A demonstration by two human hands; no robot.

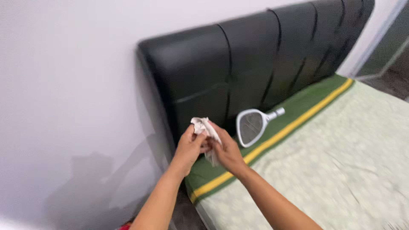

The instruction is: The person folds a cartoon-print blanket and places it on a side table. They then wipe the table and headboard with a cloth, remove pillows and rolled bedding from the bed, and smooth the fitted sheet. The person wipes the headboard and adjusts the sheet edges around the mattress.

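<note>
White cloth sits bunched between your two hands, just in front of the black padded headboard at the bed's corner. Your left hand pinches its upper edge; your right hand grips the lower part — both closed on it. Keep the folds gathered, clear of the racket-shaped swatter on the green sheet.

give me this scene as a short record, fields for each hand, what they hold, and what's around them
left hand: left hand grips a crumpled white cloth
right hand: right hand holds the same cloth from the other side
place: both hands are raised in front of a black padded headboard
nearby: white racket-shaped swatter lies on the bed against the headboard
bed: pale patterned sheet with a green and yellow band at the head end
wall: plain white wall on the left
</note>
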